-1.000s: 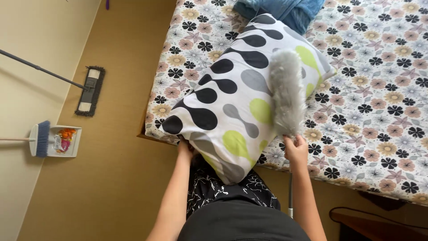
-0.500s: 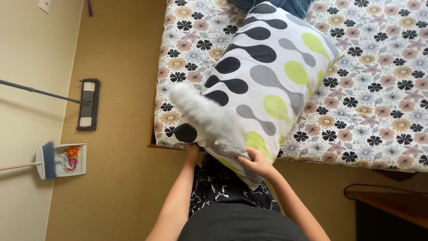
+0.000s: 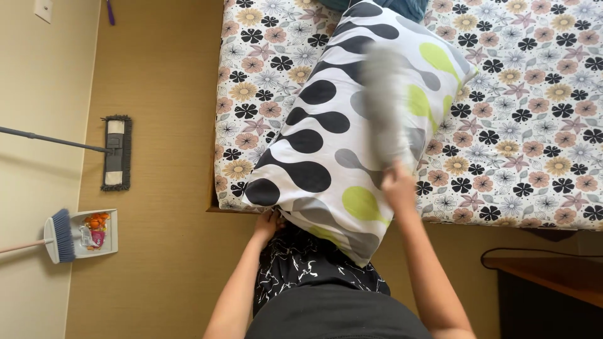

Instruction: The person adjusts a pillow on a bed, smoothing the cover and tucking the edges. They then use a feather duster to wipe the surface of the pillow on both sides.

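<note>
The right hand (image 3: 399,185), closed round a fluffy grey duster (image 3: 386,107), has swept it from the near left corner to the right side of the black, grey and green patterned pillow (image 3: 326,163), so dusting continues. The left hand (image 3: 267,223) still grips the pillow's near edge, propped on the floral-sheeted bed (image 3: 534,125).

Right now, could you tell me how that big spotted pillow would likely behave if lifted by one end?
The pillow would probably sag: its near end already droops off the bed edge. It looks plump, so likely light for its bulk. The left hand props its low corner, and the smooth cover may slide on the sheet.
</note>
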